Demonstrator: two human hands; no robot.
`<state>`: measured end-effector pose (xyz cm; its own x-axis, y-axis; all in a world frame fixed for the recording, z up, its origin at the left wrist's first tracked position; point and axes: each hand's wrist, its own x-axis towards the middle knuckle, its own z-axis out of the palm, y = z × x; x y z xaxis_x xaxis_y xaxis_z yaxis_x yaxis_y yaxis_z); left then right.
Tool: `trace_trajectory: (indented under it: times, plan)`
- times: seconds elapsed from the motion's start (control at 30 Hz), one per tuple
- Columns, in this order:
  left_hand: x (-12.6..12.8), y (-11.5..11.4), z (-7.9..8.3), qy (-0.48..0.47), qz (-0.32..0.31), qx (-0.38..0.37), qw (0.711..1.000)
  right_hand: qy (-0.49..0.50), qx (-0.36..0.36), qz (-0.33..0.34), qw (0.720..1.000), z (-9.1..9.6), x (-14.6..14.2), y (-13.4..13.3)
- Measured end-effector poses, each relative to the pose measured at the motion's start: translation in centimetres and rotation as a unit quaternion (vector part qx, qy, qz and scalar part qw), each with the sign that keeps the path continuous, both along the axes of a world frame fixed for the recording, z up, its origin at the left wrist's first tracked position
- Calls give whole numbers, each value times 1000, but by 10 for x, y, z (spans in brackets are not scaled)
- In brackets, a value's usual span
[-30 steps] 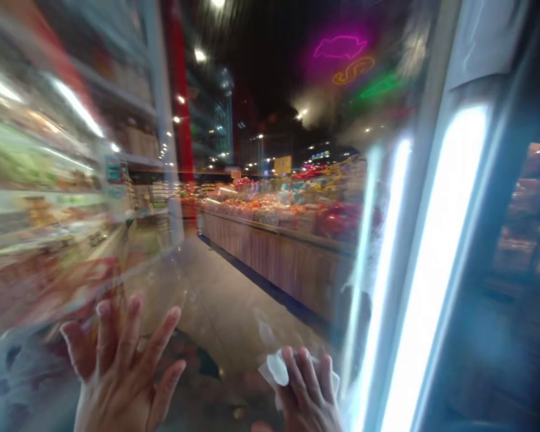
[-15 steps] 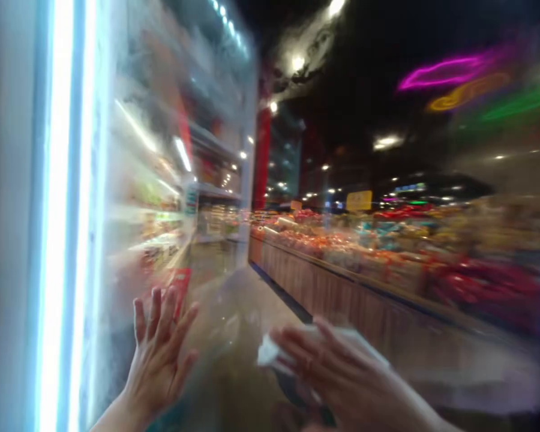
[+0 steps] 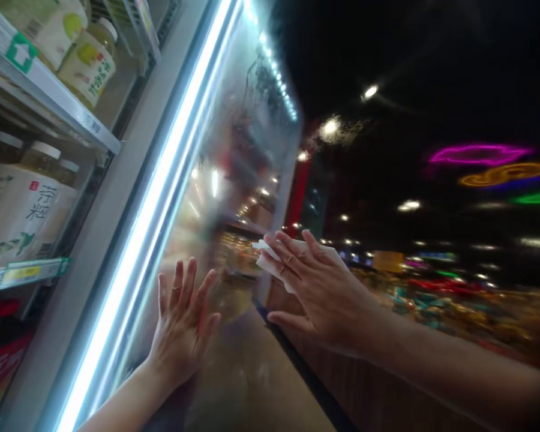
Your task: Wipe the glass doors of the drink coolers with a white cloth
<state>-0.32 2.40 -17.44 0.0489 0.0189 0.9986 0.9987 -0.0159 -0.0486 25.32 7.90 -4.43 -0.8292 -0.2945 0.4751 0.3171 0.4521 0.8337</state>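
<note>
A glass door (image 3: 252, 144), fogged in places, stands in front of me with a brightly lit strip (image 3: 148, 204) along its left side. My left hand (image 3: 180, 330) is against the lower part of the glass, fingers spread, nothing in it. Up and to the right, my right hand (image 3: 324, 294) presses a folded white cloth (image 3: 270, 264) with its fingers stretched over it. Parts of the cloth show past the fingertips and above the knuckles; the rest is hidden under the hand. Whether it is paper or fabric I cannot tell.
At left, bottles with white caps (image 3: 90, 66) and wrapped packs of bottles (image 3: 18, 210) stand on the cooler's shelves (image 3: 72, 108). Beyond the glass, blurred colourful goods (image 3: 432, 300) fill a long display on the right. Neon signs (image 3: 481, 154) glow above.
My right hand has gone up with the white cloth. My left hand stays spread, slightly higher and further right in view. The view has tilted and turned left, bringing the bottle shelves in.
</note>
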Motion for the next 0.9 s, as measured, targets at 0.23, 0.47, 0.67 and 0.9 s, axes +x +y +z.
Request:
trace_trajectory:
  times: [0.23, 0.47, 0.67, 0.9]
  plan:
    - [-2, 17, 0, 0, -5, 21, 1000, -139, -32, -15, 990, 26, -31, -1]
    - [6, 15, 3, -13, -9, 17, 1000, -33, -13, -50, 998, 72, -74, -9]
    - [8, 16, 4, -10, -13, 15, 1000, -12, -13, -75, 997, 114, -81, -8]
    - [8, 18, 2, -5, -11, 17, 1000, -89, -4, -86, 992, 99, -107, -16]
